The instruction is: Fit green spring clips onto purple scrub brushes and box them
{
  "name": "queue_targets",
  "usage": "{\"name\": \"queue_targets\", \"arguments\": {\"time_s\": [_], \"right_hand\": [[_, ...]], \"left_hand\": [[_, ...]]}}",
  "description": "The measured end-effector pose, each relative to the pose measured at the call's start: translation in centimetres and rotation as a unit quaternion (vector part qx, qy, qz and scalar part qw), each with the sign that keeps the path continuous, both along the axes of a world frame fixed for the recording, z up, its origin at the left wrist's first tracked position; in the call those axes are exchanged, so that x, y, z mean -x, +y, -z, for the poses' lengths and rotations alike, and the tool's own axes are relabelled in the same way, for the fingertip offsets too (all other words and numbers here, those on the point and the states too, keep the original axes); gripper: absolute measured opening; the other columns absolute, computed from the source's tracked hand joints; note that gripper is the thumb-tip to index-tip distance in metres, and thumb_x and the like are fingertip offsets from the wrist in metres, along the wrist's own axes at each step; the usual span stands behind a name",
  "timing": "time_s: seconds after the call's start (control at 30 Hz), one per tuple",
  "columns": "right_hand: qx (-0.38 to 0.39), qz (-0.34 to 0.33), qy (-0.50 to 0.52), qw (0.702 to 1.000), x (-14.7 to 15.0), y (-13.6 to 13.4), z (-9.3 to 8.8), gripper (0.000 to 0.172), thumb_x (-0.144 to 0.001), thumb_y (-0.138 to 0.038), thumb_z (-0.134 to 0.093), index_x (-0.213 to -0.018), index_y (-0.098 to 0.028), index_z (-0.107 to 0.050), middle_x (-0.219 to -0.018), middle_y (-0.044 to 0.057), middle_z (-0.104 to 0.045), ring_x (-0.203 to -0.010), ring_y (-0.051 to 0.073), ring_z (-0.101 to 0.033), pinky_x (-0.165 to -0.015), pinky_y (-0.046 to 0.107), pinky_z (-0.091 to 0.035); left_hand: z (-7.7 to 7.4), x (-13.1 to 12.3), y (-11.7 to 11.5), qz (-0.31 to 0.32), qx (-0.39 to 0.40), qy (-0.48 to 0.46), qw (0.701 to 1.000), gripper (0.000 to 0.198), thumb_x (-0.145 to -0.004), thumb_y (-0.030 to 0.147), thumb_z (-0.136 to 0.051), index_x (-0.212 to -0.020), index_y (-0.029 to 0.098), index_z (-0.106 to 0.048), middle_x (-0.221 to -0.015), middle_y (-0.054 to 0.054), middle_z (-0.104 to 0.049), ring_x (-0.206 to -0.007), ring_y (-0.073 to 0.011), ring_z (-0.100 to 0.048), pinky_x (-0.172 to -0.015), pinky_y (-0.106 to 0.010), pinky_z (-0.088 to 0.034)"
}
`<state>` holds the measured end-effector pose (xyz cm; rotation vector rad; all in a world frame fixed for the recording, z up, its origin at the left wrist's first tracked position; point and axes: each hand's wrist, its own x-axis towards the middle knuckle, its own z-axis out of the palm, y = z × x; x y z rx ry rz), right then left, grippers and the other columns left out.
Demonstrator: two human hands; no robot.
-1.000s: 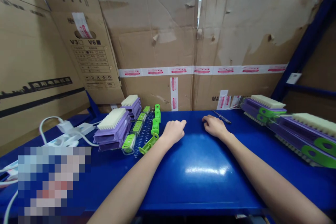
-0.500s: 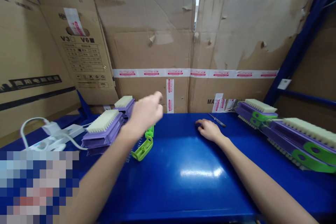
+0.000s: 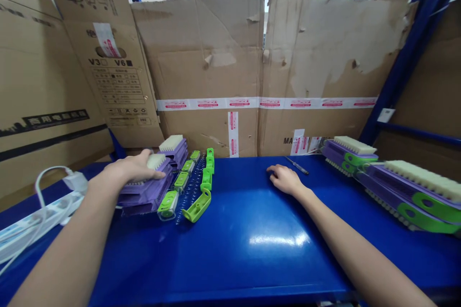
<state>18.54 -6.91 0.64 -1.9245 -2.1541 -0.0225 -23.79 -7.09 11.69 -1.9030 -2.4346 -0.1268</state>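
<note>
My left hand (image 3: 135, 168) lies over the top of a stack of purple brush parts (image 3: 147, 194) with cream bristles, its fingers spread around the upper one. My right hand (image 3: 284, 178) rests on the blue table (image 3: 230, 259) with fingers loosely apart, holding nothing. A screwdriver (image 3: 298, 165) lies just behind it. Between the hands, nearer the left, are a row of green pieces in clear housings (image 3: 181, 181), a strip of metal springs (image 3: 192, 184) and a line of bright green clips (image 3: 198, 206). Another purple stack (image 3: 175, 151) stands behind.
At the right are purple brushes with green ends (image 3: 414, 192) and a smaller pair (image 3: 351, 153). A white power strip (image 3: 39, 220) with cables lies at the left. Cardboard sheets (image 3: 212, 72) stand along the back, beside blue rack posts (image 3: 392, 72).
My left hand has moved left and down from above the green parts onto the purple stack. The housings and springs are now uncovered. My right hand has stayed in place.
</note>
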Motion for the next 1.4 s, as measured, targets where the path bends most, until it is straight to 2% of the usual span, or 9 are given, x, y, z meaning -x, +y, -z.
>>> {"name": "queue_targets", "arguments": {"time_s": [0.2, 0.33, 0.47, 0.67, 0.8, 1.0, 1.17, 1.27, 1.4], "right_hand": [[0.004, 0.000, -0.005, 1.000, 0.1, 0.2, 0.0, 0.038, -0.083, -0.023, -0.041, -0.116, -0.023, -0.061, -0.111, 0.007, -0.063, -0.098, 0.023, -0.060, -0.074, 0.030, -0.042], [0.009, 0.006, -0.003, 1.000, 0.2, 0.2, 0.0, 0.038, -0.084, -0.024, -0.041, -0.116, -0.024, -0.061, -0.112, 0.007, -0.063, -0.099, 0.023, -0.060, -0.076, 0.031, -0.043], [0.011, 0.008, 0.003, 1.000, 0.2, 0.2, 0.0, 0.038, -0.084, -0.024, -0.040, -0.115, -0.024, -0.062, -0.113, 0.007, -0.064, -0.101, 0.024, -0.060, -0.078, 0.032, -0.043], [0.015, 0.014, -0.002, 1.000, 0.1, 0.5, 0.0, 0.038, -0.083, -0.024, -0.041, -0.115, -0.024, -0.061, -0.114, 0.007, -0.063, -0.103, 0.025, -0.059, -0.078, 0.033, -0.044], [0.015, 0.013, -0.004, 1.000, 0.0, 0.6, -0.1, 0.038, -0.084, -0.025, -0.041, -0.115, -0.025, -0.061, -0.113, 0.007, -0.064, -0.102, 0.025, -0.060, -0.077, 0.033, -0.043], [0.015, 0.016, -0.003, 1.000, 0.0, 0.6, -0.2, 0.037, -0.085, -0.026, -0.041, -0.116, -0.025, -0.060, -0.113, 0.008, -0.064, -0.100, 0.024, -0.060, -0.076, 0.032, -0.043], [0.015, 0.019, -0.003, 1.000, 0.1, 0.5, -0.2, 0.035, -0.085, -0.026, -0.042, -0.114, -0.025, -0.061, -0.112, 0.008, -0.064, -0.099, 0.024, -0.060, -0.075, 0.031, -0.042], [0.015, 0.019, -0.003, 1.000, 0.0, 0.6, -0.1, 0.034, -0.086, -0.029, -0.041, -0.113, -0.025, -0.061, -0.112, 0.008, -0.064, -0.099, 0.024, -0.060, -0.075, 0.031, -0.042], [0.013, 0.016, -0.001, 1.000, 0.0, 0.6, -0.1, 0.033, -0.086, -0.029, -0.041, -0.112, -0.026, -0.061, -0.112, 0.007, -0.064, -0.099, 0.024, -0.060, -0.074, 0.031, -0.042]], "left_hand": [[-3.9, -3.1, -3.2, 0.013, -0.119, 0.013, 0.993, 0.089, -0.062, 0.067, -0.062, -0.136, 0.022, -0.040, -0.102, -0.015, -0.063, -0.096, -0.0425, -0.060, -0.079, -0.055, -0.044], [-5.0, -9.1, -4.8, 0.137, -0.224, 0.001, 0.965, 0.074, -0.073, 0.061, -0.057, -0.137, 0.028, -0.038, -0.116, -0.012, -0.055, -0.102, -0.0360, -0.058, -0.085, -0.049, -0.046], [-2.4, -15.7, -3.7, 0.217, -0.290, -0.057, 0.930, 0.071, -0.077, 0.052, -0.057, -0.140, 0.028, -0.033, -0.119, -0.010, -0.053, -0.102, -0.0286, -0.059, -0.085, -0.039, -0.048], [3.8, -22.3, -1.7, 0.322, -0.200, -0.083, 0.921, 0.064, -0.079, 0.042, -0.058, -0.136, 0.025, -0.037, -0.116, -0.010, -0.058, -0.101, -0.0281, -0.062, -0.083, -0.036, -0.049], [6.5, -23.1, -0.7, 0.355, -0.155, -0.087, 0.918, 0.064, -0.078, 0.041, -0.059, -0.135, 0.020, -0.039, -0.122, -0.012, -0.058, -0.106, -0.0302, -0.061, -0.087, -0.039, -0.049], [8.0, -22.1, 0.6, 0.401, -0.104, -0.102, 0.905, 0.065, -0.076, 0.044, -0.063, -0.133, 0.021, -0.044, -0.124, -0.010, -0.059, -0.113, -0.0279, -0.057, -0.094, -0.038, -0.045], [8.8, -22.1, 0.4, 0.431, -0.167, -0.070, 0.884, 0.050, -0.083, 0.047, -0.057, -0.125, 0.021, -0.053, -0.120, -0.011, -0.058, -0.113, -0.0268, -0.052, -0.093, -0.039, -0.043], [9.3, -22.8, -0.2, 0.427, -0.222, -0.023, 0.876, 0.033, -0.091, 0.036, -0.047, -0.120, 0.023, -0.057, -0.116, -0.012, -0.056, -0.111, -0.0273, -0.049, -0.092, -0.042, -0.040], [9.9, -23.7, -0.8, 0.406, -0.257, 0.024, 0.876, 0.032, -0.092, 0.024, -0.041, -0.120, 0.023, -0.056, -0.110, -0.012, -0.057, -0.105, -0.0265, -0.049, -0.093, -0.044, -0.036]]}}
